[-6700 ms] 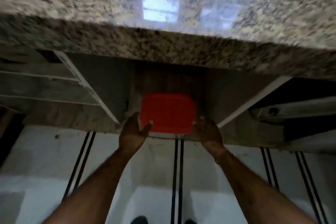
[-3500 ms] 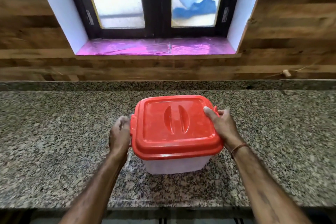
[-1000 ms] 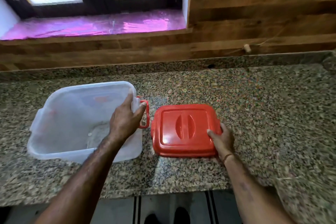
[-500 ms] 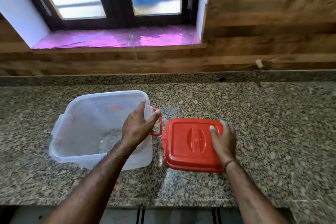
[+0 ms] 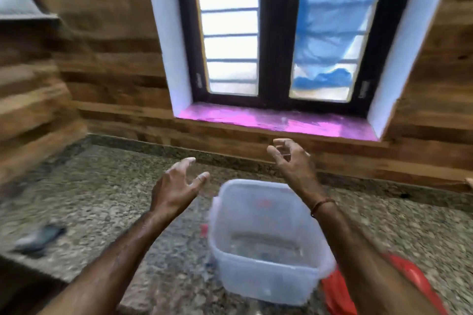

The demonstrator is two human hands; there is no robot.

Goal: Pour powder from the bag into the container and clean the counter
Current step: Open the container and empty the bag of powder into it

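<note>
The clear plastic container (image 5: 266, 245) stands open on the granite counter (image 5: 107, 199), with little in it. Its red lid (image 5: 417, 281) lies to its right, mostly hidden behind my right forearm. My left hand (image 5: 176, 186) hovers above the counter just left of the container, fingers spread, holding nothing. My right hand (image 5: 289, 158) is raised beyond the container's far rim, fingers curled loosely apart, empty. No powder bag is in view. The picture is blurred by motion.
A dark blue-grey object (image 5: 38, 236) lies on the counter at the left, too blurred to identify. A window with a pink-lined sill (image 5: 276, 120) sits in the wood-panelled wall behind. A side wall closes the counter's left end.
Both hands have let go, the left off the container's rim and the right off the red lid, and lifted forward. The view has swung up and to the left.
</note>
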